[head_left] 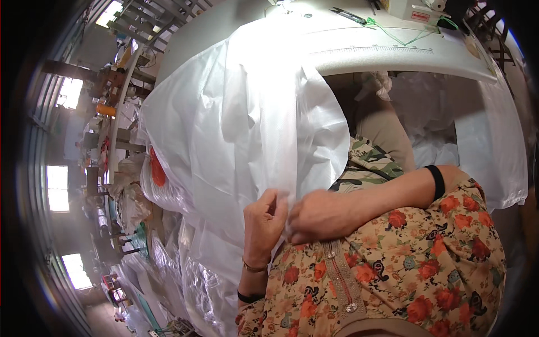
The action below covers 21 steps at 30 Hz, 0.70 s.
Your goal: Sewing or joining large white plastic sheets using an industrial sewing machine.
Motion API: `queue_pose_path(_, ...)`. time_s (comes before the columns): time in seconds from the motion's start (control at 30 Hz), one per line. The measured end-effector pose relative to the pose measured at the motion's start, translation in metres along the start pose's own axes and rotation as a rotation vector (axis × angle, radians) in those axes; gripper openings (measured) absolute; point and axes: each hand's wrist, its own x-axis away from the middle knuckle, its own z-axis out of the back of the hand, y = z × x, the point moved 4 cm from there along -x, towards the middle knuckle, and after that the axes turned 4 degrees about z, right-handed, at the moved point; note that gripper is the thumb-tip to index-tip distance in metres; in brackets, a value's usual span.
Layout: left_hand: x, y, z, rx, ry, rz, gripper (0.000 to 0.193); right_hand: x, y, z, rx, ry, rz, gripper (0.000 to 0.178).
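Note:
A large, shiny white sheet (219,118) of thin material hangs in folds from the sewing table (387,39) down to my lap. Near its lower edge, close to my waist, my left hand (265,222) pinches the sheet between thumb and fingers. Right beside it, my right hand (323,216) is curled closed against the edge of the sheet, slightly smeared by motion. Its fingertips are turned away, so what they grip is hidden. Bright light washes out the upper part of the sheet.
Black-handled thread snips (349,15) and green cord (407,40) lie on the tabletop, beyond a printed ruler scale (376,49). White sheeting (488,140) hangs at the right. Clear plastic (193,292) is heaped at the left, near an orange thread cone (105,109).

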Motion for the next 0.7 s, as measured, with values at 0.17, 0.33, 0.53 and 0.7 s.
queue_pose_path(0.17,0.008,-0.003,0.007,0.439,0.15,-0.019,0.015,0.048,0.102,0.056,-0.462,0.836,-0.61,0.035)
queue_pose_path(0.33,0.007,0.02,0.025,0.382,0.229,-0.124,0.013,0.038,0.134,0.047,-0.992,1.004,-0.658,0.042)
queue_pose_path(0.53,0.003,0.034,0.042,0.37,0.322,-0.201,0.01,0.026,0.098,0.041,-1.081,0.637,-0.336,0.022)
queue_pose_path(0.7,0.003,0.035,0.023,0.357,0.121,-0.178,0.008,0.03,0.011,0.072,-1.035,0.58,-0.215,0.016)
